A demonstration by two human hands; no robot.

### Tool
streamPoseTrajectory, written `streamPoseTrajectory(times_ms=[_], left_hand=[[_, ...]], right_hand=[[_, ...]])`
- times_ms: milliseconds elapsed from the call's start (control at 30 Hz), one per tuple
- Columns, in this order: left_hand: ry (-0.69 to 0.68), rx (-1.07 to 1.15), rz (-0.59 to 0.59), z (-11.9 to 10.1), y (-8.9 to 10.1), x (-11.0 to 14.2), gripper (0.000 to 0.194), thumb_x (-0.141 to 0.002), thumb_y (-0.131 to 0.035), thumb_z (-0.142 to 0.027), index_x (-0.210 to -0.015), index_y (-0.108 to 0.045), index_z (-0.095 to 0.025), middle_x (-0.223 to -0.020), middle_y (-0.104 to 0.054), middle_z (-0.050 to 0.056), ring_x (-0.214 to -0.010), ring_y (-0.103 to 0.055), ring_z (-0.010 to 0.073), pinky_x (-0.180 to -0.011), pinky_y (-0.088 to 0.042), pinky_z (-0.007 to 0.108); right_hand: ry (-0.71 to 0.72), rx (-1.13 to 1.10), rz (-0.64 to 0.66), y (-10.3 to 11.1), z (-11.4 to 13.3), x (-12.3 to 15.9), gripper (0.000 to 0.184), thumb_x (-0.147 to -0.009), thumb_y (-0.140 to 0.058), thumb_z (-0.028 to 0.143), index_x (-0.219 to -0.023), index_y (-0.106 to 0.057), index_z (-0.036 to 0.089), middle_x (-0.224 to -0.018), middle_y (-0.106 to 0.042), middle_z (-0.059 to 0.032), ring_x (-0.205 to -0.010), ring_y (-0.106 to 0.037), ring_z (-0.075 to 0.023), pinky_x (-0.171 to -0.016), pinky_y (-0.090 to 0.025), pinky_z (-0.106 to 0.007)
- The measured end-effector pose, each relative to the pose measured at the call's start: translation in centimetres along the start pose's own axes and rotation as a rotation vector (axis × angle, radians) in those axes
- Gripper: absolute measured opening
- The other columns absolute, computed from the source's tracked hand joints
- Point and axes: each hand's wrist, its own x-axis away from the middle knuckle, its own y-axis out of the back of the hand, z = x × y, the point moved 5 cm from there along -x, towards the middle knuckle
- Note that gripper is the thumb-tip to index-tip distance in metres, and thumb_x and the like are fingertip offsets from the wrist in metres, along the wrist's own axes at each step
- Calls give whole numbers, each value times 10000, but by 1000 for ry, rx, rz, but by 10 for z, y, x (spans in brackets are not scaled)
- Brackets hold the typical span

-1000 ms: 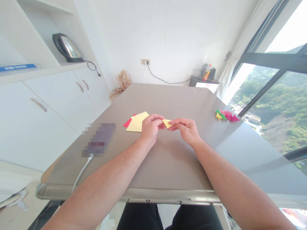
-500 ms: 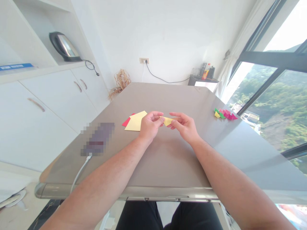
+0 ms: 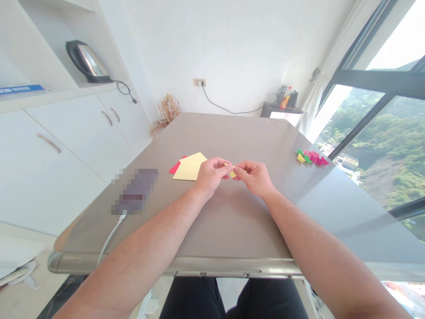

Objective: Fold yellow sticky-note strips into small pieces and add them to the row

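At the centre of the frame, the left hand (image 3: 210, 175) and the right hand (image 3: 257, 177) pinched a small yellow paper (image 3: 233, 174) between them. Yellow sheets (image 3: 189, 167) lay over red paper (image 3: 175, 168) just left of them; folded coloured pieces (image 3: 312, 157) sat at the right, farther off.

A small folded piece of yellow paper (image 3: 233, 174) is sitting pinched between the fingers of the left hand (image 3: 210, 173) and the right hand (image 3: 257, 178), over the tabletop (image 3: 229, 230), those fingers partly hiding its outline.
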Motion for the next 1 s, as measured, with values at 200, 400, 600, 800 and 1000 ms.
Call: streamPoseTrajectory(times_ms=[200, 400, 600, 800, 1000], left_hand=[[41, -33, 21, 0, -1, 0, 169, -664, -793, -317, -716, -729, -170, -727, -697, 30, -651, -612, 142, -659, -507, 305], [79, -14, 24, 1, 0, 0, 180, -642, -810, -314, -687, -716, -167, -714, -695, 29, -648, -608, 143, -678, -500, 321], [99, 37, 41, 3, 2, -1, 186, -613, -829, -291, -635, -696, -162, -663, -683, 29, -623, -599, 140, -675, -495, 323], [84, -43, 46, 4, 2, -2, 204, -651, -815, -354, -690, -732, -172, -666, -685, 29, -622, -609, 151, -684, -500, 339], [56, -76, 9, 2, 3, -2, 232, -682, -788, -362, -614, -673, -172, -589, -632, 15, -604, -582, 144, -666, -485, 325]], right_hand=[[38, 40, 10, 0, 2, 0, 155, -786, -670, 333, -723, -693, 193, -708, -730, -18, -664, -638, -156, -598, -435, -269], [52, 47, 13, 1, 2, 0, 124, -779, -656, 298, -707, -678, 200, -698, -712, -5, -657, -621, -146, -604, -425, -269], [38, 17, 37, 0, 2, 1, 112, -765, -644, 271, -679, -657, 201, -677, -682, 3, -670, -632, -151, -611, -430, -269], [35, 0, 31, 2, -1, -1, 108, -761, -642, 267, -677, -649, 200, -678, -674, 3, -670, -623, -150, -616, -434, -272], [28, 4, 33, 2, -1, -1, 95, -757, -636, 257, -681, -655, 202, -678, -671, 6, -638, -587, -135, -594, -423, -264]])
